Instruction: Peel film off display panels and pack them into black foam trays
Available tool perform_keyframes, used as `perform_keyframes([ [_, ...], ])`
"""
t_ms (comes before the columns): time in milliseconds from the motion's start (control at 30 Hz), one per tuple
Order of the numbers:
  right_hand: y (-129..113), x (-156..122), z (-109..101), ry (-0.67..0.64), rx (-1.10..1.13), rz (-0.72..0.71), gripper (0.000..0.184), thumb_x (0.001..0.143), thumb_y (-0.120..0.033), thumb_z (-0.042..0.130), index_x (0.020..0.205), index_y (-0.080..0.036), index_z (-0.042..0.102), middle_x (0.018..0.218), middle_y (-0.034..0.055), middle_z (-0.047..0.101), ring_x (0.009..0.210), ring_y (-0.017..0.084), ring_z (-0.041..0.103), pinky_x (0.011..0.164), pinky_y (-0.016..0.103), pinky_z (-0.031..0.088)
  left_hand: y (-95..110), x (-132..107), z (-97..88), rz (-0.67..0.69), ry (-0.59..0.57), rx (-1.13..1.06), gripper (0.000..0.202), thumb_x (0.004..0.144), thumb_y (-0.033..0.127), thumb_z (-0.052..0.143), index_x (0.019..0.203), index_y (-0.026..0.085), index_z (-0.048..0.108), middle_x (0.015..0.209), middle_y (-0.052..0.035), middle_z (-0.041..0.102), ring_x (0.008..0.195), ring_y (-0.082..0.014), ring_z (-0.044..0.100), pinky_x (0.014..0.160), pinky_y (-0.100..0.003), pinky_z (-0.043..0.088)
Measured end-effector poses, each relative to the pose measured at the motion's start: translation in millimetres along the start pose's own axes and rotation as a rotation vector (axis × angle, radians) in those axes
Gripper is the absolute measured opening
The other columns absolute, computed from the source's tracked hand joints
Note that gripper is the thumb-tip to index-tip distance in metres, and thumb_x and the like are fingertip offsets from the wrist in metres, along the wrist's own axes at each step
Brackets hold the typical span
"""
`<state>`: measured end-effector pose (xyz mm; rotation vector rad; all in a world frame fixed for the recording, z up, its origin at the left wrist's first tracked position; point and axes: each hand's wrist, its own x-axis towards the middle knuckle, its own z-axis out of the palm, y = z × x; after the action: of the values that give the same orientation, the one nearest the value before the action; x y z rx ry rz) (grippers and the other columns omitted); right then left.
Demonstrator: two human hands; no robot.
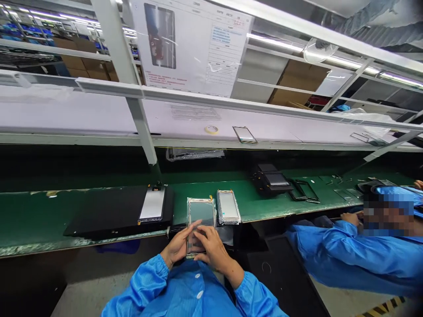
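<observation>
A flat screen panel (pixel 200 215) with a grey-green face rests tilted at the near edge of the green belt, and both hands hold it. My left hand (pixel 178 245) grips its lower left edge, fingers curled around it. My right hand (pixel 213 250) lies over its lower right part, fingers bent on the face. Just to the right lies a second, similar panel (pixel 228 207) in clear wrap. To the left a silver-faced panel (pixel 152 204) sits on a black mat (pixel 109 211).
A person in a blue coat (pixel 350 259) works at the right. Black devices and frames (pixel 274 180) lie farther along the green belt (pixel 33 220). A shelf above carries a tape roll (pixel 211 129) and a glass panel (pixel 244 134). A white post (pixel 132 88) rises ahead.
</observation>
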<state>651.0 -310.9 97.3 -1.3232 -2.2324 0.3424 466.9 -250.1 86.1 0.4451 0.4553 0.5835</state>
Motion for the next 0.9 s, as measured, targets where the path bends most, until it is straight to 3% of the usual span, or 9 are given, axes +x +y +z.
perform_keyframes([
  [200, -12, 16, 20, -0.043, 0.080, -0.041, 0.047, 0.089, -0.035, 0.070, 0.132, -0.024, 0.055, 0.124, 0.0108, 0.059, 0.110, 0.025, 0.054, 0.093, 0.043, 0.049, 15, -22, -21.0, -0.028, 0.017, -0.046, 0.042, 0.098, 0.039, 0.054, 0.138, 0.025, 0.057, 0.112, -0.0095, 0.071, 0.092, -0.0235, 0.071, 0.073, -0.036, 0.059],
  [333, -22, 25, 28, -0.139, 0.060, -0.058, 0.047, 0.083, -0.047, 0.075, 0.120, -0.021, 0.059, 0.116, 0.0090, 0.061, 0.103, 0.024, 0.054, 0.086, 0.039, 0.047, 21, -33, -35.5, -0.060, 0.027, -0.045, 0.048, 0.099, 0.042, 0.052, 0.142, 0.023, 0.051, 0.114, -0.0113, 0.072, 0.087, -0.0216, 0.071, 0.072, -0.035, 0.058],
  [500, -33, 30, 47, -0.213, -0.074, -0.171, 0.012, 0.095, -0.032, 0.062, 0.095, -0.020, 0.062, 0.097, 0.0045, 0.063, 0.091, 0.019, 0.056, 0.077, 0.031, 0.046, 23, -38, -52.7, -0.082, 0.050, -0.050, 0.062, 0.098, 0.042, 0.052, 0.154, 0.025, 0.031, 0.121, -0.0151, 0.071, 0.084, -0.0225, 0.073, 0.060, -0.029, 0.055],
  [633, -37, 27, 60, -0.183, -0.112, -0.209, 0.022, 0.102, -0.027, 0.043, 0.090, -0.019, 0.058, 0.089, 0.0068, 0.063, 0.080, 0.018, 0.059, 0.068, 0.028, 0.047, 24, -46, -60.0, -0.087, 0.038, -0.042, 0.068, 0.099, 0.041, 0.051, 0.158, 0.028, 0.020, 0.127, -0.0179, 0.069, 0.090, -0.0259, 0.074, 0.064, -0.030, 0.056],
  [700, -36, 29, 60, -0.115, -0.020, -0.101, 0.025, 0.104, -0.029, 0.036, 0.089, -0.019, 0.054, 0.084, 0.0065, 0.064, 0.074, 0.017, 0.061, 0.065, 0.029, 0.048, 24, -54, -59.8, -0.103, -0.006, -0.006, 0.064, 0.099, 0.042, 0.051, 0.156, 0.028, 0.026, 0.127, -0.0178, 0.069, 0.099, -0.0282, 0.073, 0.072, -0.036, 0.058],
  [767, -36, 34, 58, -0.023, 0.166, 0.105, 0.025, 0.104, -0.032, 0.032, 0.090, -0.021, 0.049, 0.076, 0.0038, 0.066, 0.064, 0.015, 0.062, 0.060, 0.027, 0.047, 22, -62, -58.0, -0.128, -0.071, 0.033, 0.061, 0.098, 0.046, 0.053, 0.153, 0.028, 0.035, 0.129, -0.0174, 0.068, 0.109, -0.0316, 0.070, 0.080, -0.042, 0.058],
  [833, -39, 44, 53, 0.071, 0.412, 0.328, 0.024, 0.104, -0.039, 0.034, 0.089, -0.023, 0.045, 0.067, -0.0008, 0.065, 0.051, 0.012, 0.057, 0.052, 0.024, 0.045, 19, -69, -55.7, -0.138, -0.146, 0.079, 0.065, 0.093, 0.048, 0.062, 0.151, 0.030, 0.039, 0.134, -0.0167, 0.065, 0.117, -0.0344, 0.066, 0.084, -0.046, 0.058],
  [900, -41, 56, 44, 0.134, 0.660, 0.485, 0.026, 0.100, -0.046, 0.043, 0.087, -0.024, 0.043, 0.061, -0.0047, 0.064, 0.041, 0.010, 0.050, 0.044, 0.021, 0.040, 16, -73, -53.7, -0.109, -0.187, 0.151, 0.074, 0.084, 0.039, 0.076, 0.149, 0.032, 0.040, 0.136, -0.0156, 0.064, 0.120, -0.0355, 0.064, 0.085, -0.046, 0.058],
])
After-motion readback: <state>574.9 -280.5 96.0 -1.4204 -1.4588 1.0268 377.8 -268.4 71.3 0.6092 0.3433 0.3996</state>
